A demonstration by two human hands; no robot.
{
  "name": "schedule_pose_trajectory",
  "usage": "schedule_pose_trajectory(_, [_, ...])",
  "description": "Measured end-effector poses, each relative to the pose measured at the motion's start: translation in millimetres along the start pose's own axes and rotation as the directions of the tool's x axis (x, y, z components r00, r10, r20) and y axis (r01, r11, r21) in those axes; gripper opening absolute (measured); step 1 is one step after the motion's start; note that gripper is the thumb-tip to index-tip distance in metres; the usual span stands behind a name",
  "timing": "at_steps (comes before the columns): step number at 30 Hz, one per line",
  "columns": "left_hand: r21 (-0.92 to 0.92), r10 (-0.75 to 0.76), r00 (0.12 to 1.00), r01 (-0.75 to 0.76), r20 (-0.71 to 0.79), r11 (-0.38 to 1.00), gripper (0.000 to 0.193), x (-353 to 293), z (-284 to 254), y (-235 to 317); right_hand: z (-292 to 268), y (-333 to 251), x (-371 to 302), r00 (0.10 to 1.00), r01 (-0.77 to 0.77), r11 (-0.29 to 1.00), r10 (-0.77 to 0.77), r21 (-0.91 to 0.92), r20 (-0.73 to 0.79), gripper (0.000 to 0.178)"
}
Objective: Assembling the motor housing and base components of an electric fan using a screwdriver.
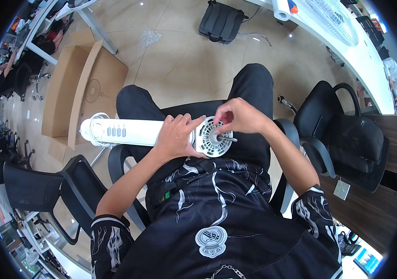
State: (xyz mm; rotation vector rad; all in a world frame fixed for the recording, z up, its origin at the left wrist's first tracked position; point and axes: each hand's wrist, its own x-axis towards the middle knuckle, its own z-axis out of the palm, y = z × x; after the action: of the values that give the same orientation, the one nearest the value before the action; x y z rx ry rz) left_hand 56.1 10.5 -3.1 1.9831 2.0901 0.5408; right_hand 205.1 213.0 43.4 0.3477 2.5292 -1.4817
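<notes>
A white electric fan body (135, 131) lies across my lap, its column with several grey buttons pointing left. Its round slotted motor face (208, 148) is turned up toward me, and a metal shaft (230, 139) sticks out of the middle. My left hand (176, 136) grips the fan where the column meets the motor head, thumb along the lower rim and fingers over the top. Over the motor face, my right hand (238, 118) has its thumb and fingers curled close together by the hub. Whatever is between those fingertips is too small to make out.
An open cardboard box (101, 76) stands on the floor at left. Office chairs flank me, a black bag (354, 139) resting on the right one. A dark backpack (221, 21) lies ahead. On the white desk (370, 60) are a fan grille (331, 21) and a white roll (281, 9).
</notes>
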Motion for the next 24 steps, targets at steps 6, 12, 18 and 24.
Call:
schedule_pose_trajectory(6, [0.014,0.001,1.000,-0.001,-0.019,1.000,0.106,-1,3,0,62,-60,-67,0.892,0.023,0.824,-0.272,-0.566,-0.361,0.022])
schedule_pose_trajectory(12, [0.017,0.020,0.999,-0.019,-0.032,1.000,0.106,1,3,1,121,-54,-71,0.971,-0.237,0.875,0.197,-0.423,-0.138,0.069])
schedule_pose_trajectory(18, [-0.024,0.036,0.999,-0.037,-0.034,0.999,0.100,3,-2,2,121,-35,-63,0.975,-0.170,0.928,0.110,-0.332,-0.192,0.075])
schedule_pose_trajectory(24, [-0.011,0.030,0.999,-0.031,-0.042,0.999,0.100,2,-1,4,132,-22,-63,0.981,-0.114,0.989,0.097,-0.096,-0.170,0.079])
